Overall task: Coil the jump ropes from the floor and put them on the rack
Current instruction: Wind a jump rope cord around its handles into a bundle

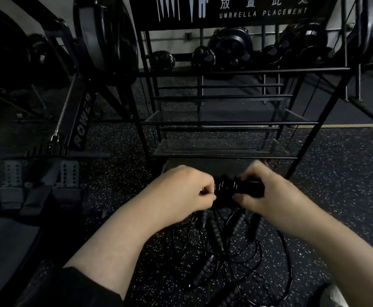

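Note:
Both hands hold a black jump rope bundle [233,187] in front of the rack's lowest shelf. My right hand [267,191] grips the ribbed black handles from the right. My left hand [185,191] is closed on the thin cord at the bundle's left end. Below the hands, several more black jump ropes [229,251] lie tangled on the speckled floor, their ribbed handles and thin cords crossing one another. The black metal rack [223,122] stands straight ahead with mesh shelves; its two lower shelves look bare.
A rowing machine [79,129] with grey footplates stands at the left. Black kettlebells and weights [229,52] line the rack's upper shelf under an "UMBRELLA PLACEMENT" sign. Speckled rubber floor [340,173] spreads to the right of the rack.

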`<state>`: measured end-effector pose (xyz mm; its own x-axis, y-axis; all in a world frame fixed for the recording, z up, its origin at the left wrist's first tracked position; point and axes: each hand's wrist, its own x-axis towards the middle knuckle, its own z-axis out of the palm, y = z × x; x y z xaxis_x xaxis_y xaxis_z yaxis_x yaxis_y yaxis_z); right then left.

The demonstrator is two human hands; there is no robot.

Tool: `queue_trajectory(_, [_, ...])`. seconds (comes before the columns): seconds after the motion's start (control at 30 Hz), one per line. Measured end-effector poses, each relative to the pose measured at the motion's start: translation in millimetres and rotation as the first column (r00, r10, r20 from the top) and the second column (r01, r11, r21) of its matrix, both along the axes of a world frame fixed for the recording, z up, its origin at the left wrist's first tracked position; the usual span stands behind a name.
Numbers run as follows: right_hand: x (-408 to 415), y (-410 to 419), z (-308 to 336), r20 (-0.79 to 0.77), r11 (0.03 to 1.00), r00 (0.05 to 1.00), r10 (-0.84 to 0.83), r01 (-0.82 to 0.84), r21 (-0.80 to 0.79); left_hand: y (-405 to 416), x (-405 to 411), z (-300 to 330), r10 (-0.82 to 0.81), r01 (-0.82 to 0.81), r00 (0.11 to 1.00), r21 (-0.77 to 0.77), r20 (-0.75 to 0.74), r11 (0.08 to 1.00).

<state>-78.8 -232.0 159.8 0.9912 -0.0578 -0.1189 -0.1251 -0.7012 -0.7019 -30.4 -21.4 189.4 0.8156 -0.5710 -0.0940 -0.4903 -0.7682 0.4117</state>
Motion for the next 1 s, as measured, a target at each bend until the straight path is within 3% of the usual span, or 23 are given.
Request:
queue_trajectory(0.13, [-1.4, 4.5, -5.3, -0.096, 0.981, 0.979, 0.18, -0.185, -0.049, 2.8, -1.9, 3.8, -0.1, 0.101, 0.992, -0.002, -0.076, 0.995])
queue_trajectory(0.43, [-6.1, 9.7, -3.3, -0.224, 0.932, 0.906, 0.359, -0.362, 0.028, 3.6, -1.9, 7.8, -0.153, 0.126, 0.974, -0.158, -0.17, 0.979])
queue_trajectory(0.7, [-15.2, 17.2, 14.7, -0.16, 0.783, 0.804, 0.573, -0.478, 0.398, 6.9, 3.1, 7.6, -0.155, 0.048, 0.948, -0.359, -0.276, 0.932])
queue_trajectory(0.83, [-16.7, 11.8, 11.4, -0.005, 0.667, 0.843, 0.537, -0.421, 0.614, 4.7, 7.5, 5.3, -0.061, -0.07, 0.95, -0.401, -0.305, 0.913])
queue_trajectory(0.9, [-16.5, 10.4, 8.4, 0.065, 0.64, 0.878, 0.475, -0.395, 0.66, 9.8, 7.8, 2.9, -0.101, -0.1, 0.917, -0.468, -0.385, 0.878])
queue_trajectory(0.93, [-15.8, 9.9, 6.1, 0.099, 0.631, 0.899, 0.427, -0.375, 0.679, 9.3, 8.7, 1.7, -0.183, -0.11, 0.858, -0.518, -0.48, 0.848])
queue_trajectory(1.0, [-13.5, 9.8, 5.2, 0.147, 0.602, 0.946, 0.29, -0.3, 0.74, 10.6, 3.1, 5.0, -0.248, -0.289, 0.714, -0.599, -0.654, 0.747])
